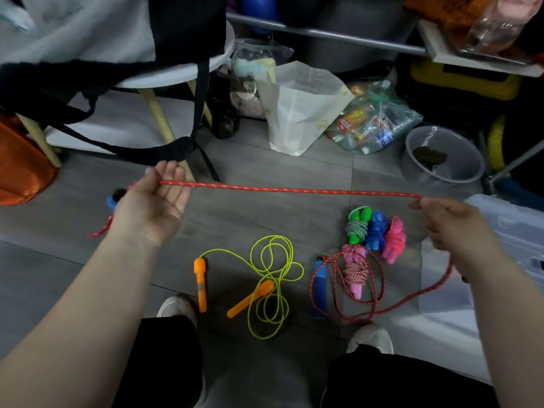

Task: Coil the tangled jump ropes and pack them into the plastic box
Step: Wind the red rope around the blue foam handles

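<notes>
A red jump rope (pixel 294 190) runs taut between both hands above the grey floor (pixel 259 169). The left grip (pixel 150 201) is palm up, its fingers half curled round the rope, with one blue handle (pixel 113 198) showing behind it. The right grip (pixel 447 225) pinches the rope at its fingertips, and from there the rope drops to loose loops on the floor beside its other blue handle (pixel 320 285). A yellow rope with orange handles (pixel 273 269) lies tangled between the shoes. Four wound bundles (pixel 375 231) (green, blue and two pink) sit near the clear plastic box (pixel 518 228) at the right.
</notes>
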A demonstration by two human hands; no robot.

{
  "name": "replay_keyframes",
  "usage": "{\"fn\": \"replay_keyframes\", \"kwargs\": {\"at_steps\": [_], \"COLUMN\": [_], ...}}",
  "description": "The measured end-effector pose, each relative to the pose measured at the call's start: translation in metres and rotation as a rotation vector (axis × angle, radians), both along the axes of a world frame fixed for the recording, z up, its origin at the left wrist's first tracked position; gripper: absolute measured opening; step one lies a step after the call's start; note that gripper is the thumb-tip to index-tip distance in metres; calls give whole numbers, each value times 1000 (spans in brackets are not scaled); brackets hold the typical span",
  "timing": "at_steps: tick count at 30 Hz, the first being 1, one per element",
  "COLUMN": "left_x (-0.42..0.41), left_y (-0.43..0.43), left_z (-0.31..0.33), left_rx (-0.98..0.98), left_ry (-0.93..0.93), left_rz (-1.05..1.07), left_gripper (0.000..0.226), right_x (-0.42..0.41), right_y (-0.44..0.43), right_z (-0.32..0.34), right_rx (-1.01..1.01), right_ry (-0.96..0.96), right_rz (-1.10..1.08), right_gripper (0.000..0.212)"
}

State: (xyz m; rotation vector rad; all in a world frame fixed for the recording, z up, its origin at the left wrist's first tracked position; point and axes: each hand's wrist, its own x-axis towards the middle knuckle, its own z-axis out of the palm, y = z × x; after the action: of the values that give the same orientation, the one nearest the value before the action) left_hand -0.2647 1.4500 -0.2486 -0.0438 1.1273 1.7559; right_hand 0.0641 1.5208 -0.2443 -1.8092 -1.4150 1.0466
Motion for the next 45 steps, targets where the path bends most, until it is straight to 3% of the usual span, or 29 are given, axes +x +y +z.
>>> {"fn": "replay_keyframes", "kwargs": {"at_steps": [4,7,10,13,16,20,22,24,28,31,34,36,38,39,42,45], "left_x": [7,29,57,84,107,115,114,113,106,104,106,107,110,113,120,122], "left_y": [-2,1,1,-1,-4,-5,-5,-6,-6,-7,-6,-6,-7,-8,-11,-15], "left_z": [1,-3,-9,-12,-15,-20,-22,-24,-33,-39,-40,-41,-45,-47,-51,-56], "left_rx": [11,11,20,7,-12,-19,-16,-34,-127,-246,-218,-116,-41,-11,64,33], "left_ry": [24,90,95,177,307,363,360,354,349,532,921,1090,1093,1056,898,745], "left_rz": [-37,-183,-355,-517,-608,-631,-651,-701,-906,-903,-687,-765,-1013,-1106,-1210,-1239], "left_gripper": [29,29,30,32,31,27,27,28,38,32,12,41,76,81,50,24], "right_x": [15,4,-17,-50,-79,-89,-92,-93,-81,-70,-65,-62,-59,-58,-55,-58], "right_y": [0,2,-1,-19,-41,-50,-50,-50,-38,-29,-28,-28,-26,-26,-27,-20], "right_z": [-8,-11,-11,-9,-13,-20,-25,-23,-14,-5,-1,3,6,8,17,20], "right_rx": [-9,20,67,186,49,-171,-156,-86,111,123,71,17,-41,-54,-85,-120], "right_ry": [-57,-174,-337,-311,-179,182,230,202,-44,-114,-191,-114,8,61,248,437], "right_rz": [-42,30,137,397,667,655,628,637,643,650,714,755,757,762,774,643], "right_gripper": [26,25,38,45,57,25,28,28,16,20,20,20,19,18,17,18]}}
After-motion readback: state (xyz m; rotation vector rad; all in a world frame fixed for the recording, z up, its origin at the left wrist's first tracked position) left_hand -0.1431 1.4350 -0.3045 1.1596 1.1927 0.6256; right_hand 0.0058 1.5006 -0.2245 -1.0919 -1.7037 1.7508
